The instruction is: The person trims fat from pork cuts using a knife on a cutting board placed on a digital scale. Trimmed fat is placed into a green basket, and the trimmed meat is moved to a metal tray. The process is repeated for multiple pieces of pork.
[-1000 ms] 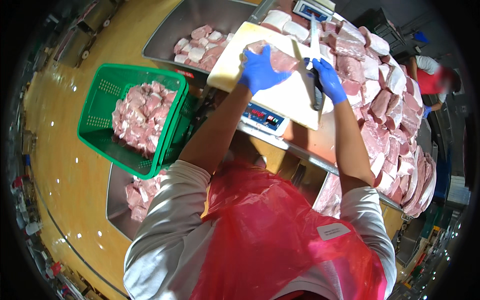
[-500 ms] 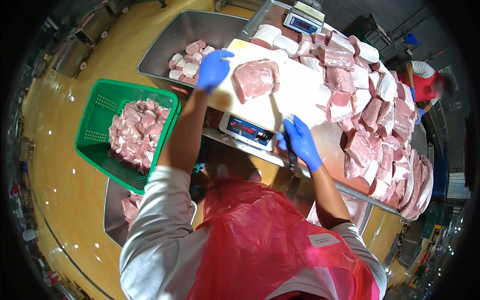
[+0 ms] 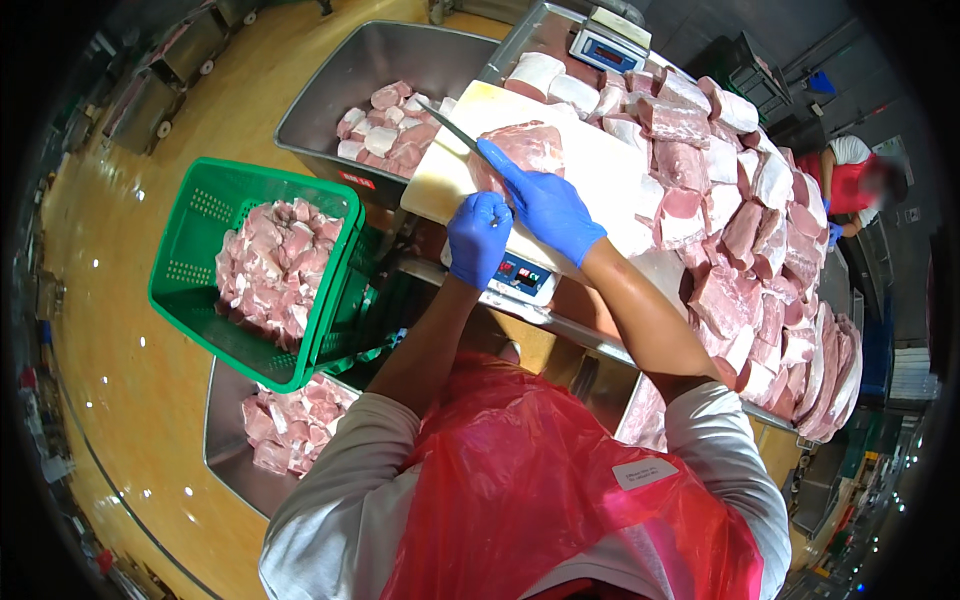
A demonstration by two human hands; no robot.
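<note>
A slab of raw meat (image 3: 528,147) lies on the white cutting board (image 3: 436,184). My right hand (image 3: 548,208) is closed on a knife (image 3: 450,127), whose blade points to the far left past the meat's left edge. The knife's handle is hidden under my blue glove. My left hand (image 3: 478,236) is curled into a fist at the board's near edge, beside my right hand. What its fingers hold, if anything, I cannot make out. Under the board's near edge sits a digital scale (image 3: 532,284), partly covered by my hands.
Large meat pieces (image 3: 735,205) are heaped on the metal table to the right, with a second scale (image 3: 607,52) behind. Metal bins (image 3: 385,50) and a green basket (image 3: 190,260) hold cut meat at left. Another person (image 3: 850,175) stands far right.
My right hand has swung up and left with the knife, over the meat. My left hand has left the board's far-left corner, come nearer to me and closed into a fist.
</note>
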